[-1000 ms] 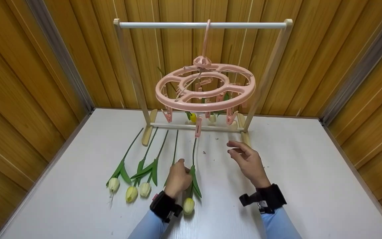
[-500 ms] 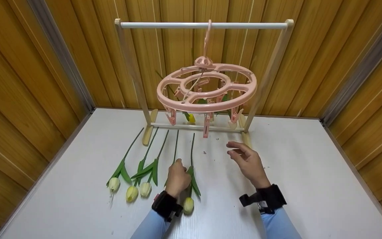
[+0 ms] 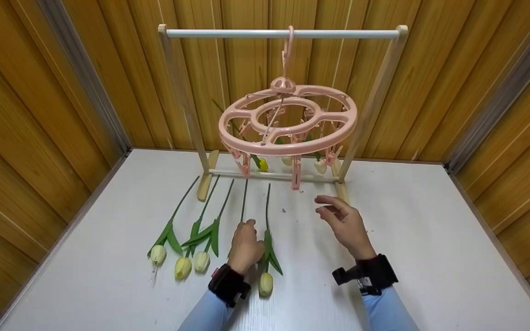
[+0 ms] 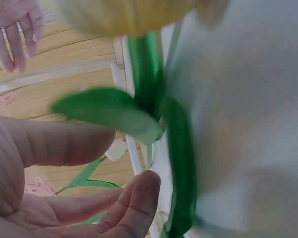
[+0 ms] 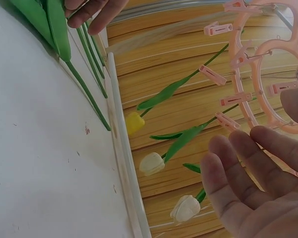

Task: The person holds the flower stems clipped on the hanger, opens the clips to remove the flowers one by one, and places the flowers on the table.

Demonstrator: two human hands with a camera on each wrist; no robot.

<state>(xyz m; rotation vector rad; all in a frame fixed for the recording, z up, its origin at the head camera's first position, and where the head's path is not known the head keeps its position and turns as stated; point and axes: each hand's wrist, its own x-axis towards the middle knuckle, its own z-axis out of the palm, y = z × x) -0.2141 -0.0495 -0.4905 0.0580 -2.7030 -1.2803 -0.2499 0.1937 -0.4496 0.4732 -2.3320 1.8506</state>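
My left hand [image 3: 245, 248] is low over the white table, beside the leaves of a pale yellow tulip [image 3: 266, 284] lying bloom toward me. In the left wrist view, its thumb and fingers are apart, close to a tulip's green leaves [image 4: 180, 168], with nothing between the tips. Partly covered by this hand is another tulip, whose stem [image 3: 244, 202] runs out beyond the fingers. My right hand [image 3: 345, 225] hovers at the right with relaxed, bent fingers, holding nothing. A pink round clip hanger [image 3: 288, 148] hangs ahead of both hands.
Three more tulips lie at the left, with cream [image 3: 158, 254], yellow [image 3: 182, 267] and cream blooms [image 3: 202, 261]. A stand's white bar [image 3: 228, 33] carries the hanger. From its clips hang a yellow tulip [image 5: 134, 123] and white tulips [image 5: 152, 163]. Wood-patterned walls enclose the table.
The hanger has turned, its front clips swinging right. My left hand has shifted slightly left, and the nearby tulip's bloom has moved a little right. My right hand stays still.
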